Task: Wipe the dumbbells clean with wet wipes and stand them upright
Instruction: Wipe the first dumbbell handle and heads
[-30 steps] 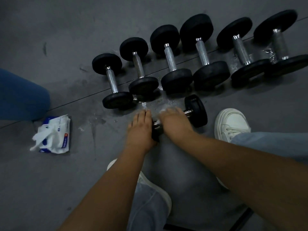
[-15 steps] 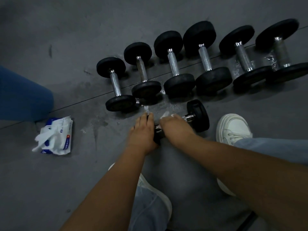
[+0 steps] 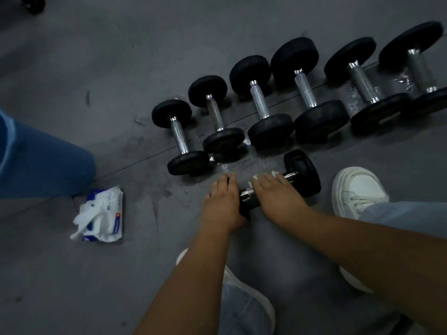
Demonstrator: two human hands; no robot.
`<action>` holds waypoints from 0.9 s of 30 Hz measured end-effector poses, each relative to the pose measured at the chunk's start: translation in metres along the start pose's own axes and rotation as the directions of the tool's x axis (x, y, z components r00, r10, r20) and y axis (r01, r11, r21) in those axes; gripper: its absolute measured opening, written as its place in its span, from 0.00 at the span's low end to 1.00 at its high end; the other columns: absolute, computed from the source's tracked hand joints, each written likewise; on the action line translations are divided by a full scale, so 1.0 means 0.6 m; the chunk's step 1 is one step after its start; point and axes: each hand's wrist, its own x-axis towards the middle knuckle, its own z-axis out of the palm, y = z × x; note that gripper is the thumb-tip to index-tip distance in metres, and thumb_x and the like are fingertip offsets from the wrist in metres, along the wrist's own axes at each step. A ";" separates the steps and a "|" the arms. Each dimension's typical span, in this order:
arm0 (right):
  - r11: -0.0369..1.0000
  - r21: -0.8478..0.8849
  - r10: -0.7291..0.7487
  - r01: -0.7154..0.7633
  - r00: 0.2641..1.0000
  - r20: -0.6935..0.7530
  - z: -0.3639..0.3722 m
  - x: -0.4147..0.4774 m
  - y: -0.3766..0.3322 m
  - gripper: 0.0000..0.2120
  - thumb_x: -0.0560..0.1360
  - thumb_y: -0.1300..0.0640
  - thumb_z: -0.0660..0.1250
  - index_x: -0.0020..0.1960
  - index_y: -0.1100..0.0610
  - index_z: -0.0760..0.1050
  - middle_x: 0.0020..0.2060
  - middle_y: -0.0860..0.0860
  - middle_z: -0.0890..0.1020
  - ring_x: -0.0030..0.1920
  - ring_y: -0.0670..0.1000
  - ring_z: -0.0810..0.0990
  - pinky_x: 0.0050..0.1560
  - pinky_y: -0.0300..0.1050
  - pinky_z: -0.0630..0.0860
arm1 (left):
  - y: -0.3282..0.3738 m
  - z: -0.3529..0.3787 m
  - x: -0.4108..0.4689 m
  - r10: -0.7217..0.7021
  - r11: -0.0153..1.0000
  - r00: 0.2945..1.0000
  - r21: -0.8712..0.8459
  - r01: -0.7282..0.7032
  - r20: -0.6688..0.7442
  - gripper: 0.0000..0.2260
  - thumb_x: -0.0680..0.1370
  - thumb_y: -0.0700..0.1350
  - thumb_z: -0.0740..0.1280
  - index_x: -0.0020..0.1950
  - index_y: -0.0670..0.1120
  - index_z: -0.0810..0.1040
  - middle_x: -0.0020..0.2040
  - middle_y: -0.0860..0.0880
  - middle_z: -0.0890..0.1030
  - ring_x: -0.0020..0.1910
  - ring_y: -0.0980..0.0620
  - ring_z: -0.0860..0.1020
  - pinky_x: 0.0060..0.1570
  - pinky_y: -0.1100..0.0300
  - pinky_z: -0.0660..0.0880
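While crouched over the grey floor (image 3: 72, 286), with pale trouser legs and the left shoe (image 3: 242, 279) at the bottom edge, reaches both bare forearms forward and slightly inward. Rests the left hand (image 3: 223, 201) flat on the near head of a small dumbbell (image 3: 302, 172), fingers straight, together and pointing away, hiding nearly all of that head. Lays the right hand (image 3: 275, 192) just beside it over the chrome handle, fingers bent round the bar and pinning a wet wipe (image 3: 274, 174) to the metal, white corners poking out at both sides of the hand. That dumbbell on its side, slanted from near left to far right, far head bare, close to the right shoe (image 3: 358, 189) but apart from it. Well off to the left, an opened wipes pack (image 3: 104, 213) with a sheet trailing out, a stretch of floor between it and the left hand; beyond it a blue trouser leg (image 3: 43, 163) of someone else at the left edge. Just past the fingertips, a wet sheen (image 3: 232, 164) on the floor. Farther on, a row of six dumbbells (image 3: 306, 90), all on their sides, side by side, handles pointing away, larger toward the right, the last cut by the right edge. Behind the row, more grey floor up to the top edge
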 end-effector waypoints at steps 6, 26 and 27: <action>0.992 0.055 -0.101 0.110 0.985 -0.139 0.008 -0.007 0.019 0.19 0.77 0.61 0.58 0.66 0.60 0.73 0.64 0.56 0.76 0.63 0.57 0.75 0.67 0.54 0.68 | -0.011 -0.022 0.016 0.051 0.996 0.998 0.077 -0.054 0.044 0.56 0.60 0.59 0.80 0.79 0.45 0.54 0.76 0.47 0.61 0.74 0.45 0.62 0.68 0.49 0.64; 0.995 0.077 -0.054 0.065 0.989 -0.140 -0.018 0.023 0.005 0.08 0.80 0.52 0.59 0.51 0.52 0.76 0.48 0.50 0.81 0.51 0.53 0.80 0.55 0.48 0.70 | -0.019 -0.029 0.030 0.054 0.996 0.993 0.071 -0.061 0.103 0.57 0.62 0.57 0.80 0.80 0.46 0.49 0.79 0.48 0.57 0.76 0.47 0.60 0.69 0.48 0.65; 0.988 0.071 -0.126 0.136 0.984 -0.123 -0.019 0.018 -0.001 0.07 0.77 0.55 0.62 0.52 0.53 0.77 0.48 0.50 0.81 0.51 0.53 0.80 0.55 0.49 0.71 | -0.019 -0.029 0.029 0.056 0.995 0.993 0.080 -0.064 0.101 0.57 0.62 0.57 0.80 0.80 0.46 0.48 0.79 0.48 0.57 0.76 0.46 0.60 0.69 0.47 0.65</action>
